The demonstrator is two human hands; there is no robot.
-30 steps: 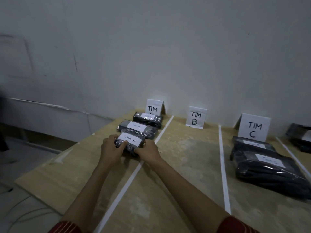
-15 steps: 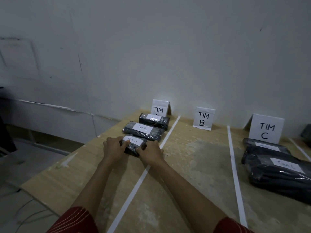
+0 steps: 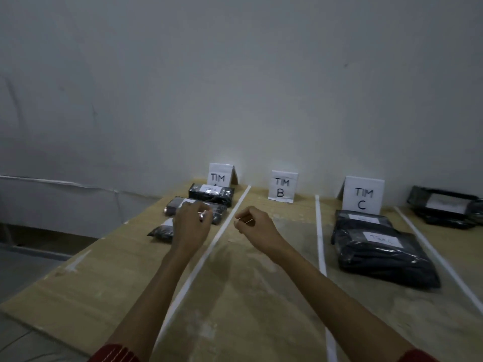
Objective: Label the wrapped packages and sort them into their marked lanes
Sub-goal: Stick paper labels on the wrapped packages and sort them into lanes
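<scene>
Looking at lane A, I'd say it's basically sorted: three small black plastic-wrapped packages [image 3: 211, 195] sit single file running toward 12 o'clock on the pale wooden table [image 3: 78, 296], just left of the white tape strip [image 3: 227, 223] and in front of the folded white "TIM A" card [image 3: 220, 175]. My guess is they're lined up that way so each white paper label faces up and matches the card at a glance. The nearest package [image 3: 160, 232] is at 11 o'clock from the camera, half hidden behind the left hand [image 3: 192, 226], with only its dark end and a corner of its label showing. That hand hovers above it, fingers loosely curled and gripping nothing. The right hand [image 3: 254, 228] hangs at its 3 o'clock, just across the tape on the side of the white "TIM B" card [image 3: 283, 185], also loosely curled and empty. So I read this as a finished drop, not a grab. The wrap looks shiny and crinkly, and the writing on the labels is too blurry to read. Over at 3 o'clock, two big black wrapped packages [image 3: 379, 254] overlap in front of the white "TIM C" card [image 3: 363, 195].
</scene>
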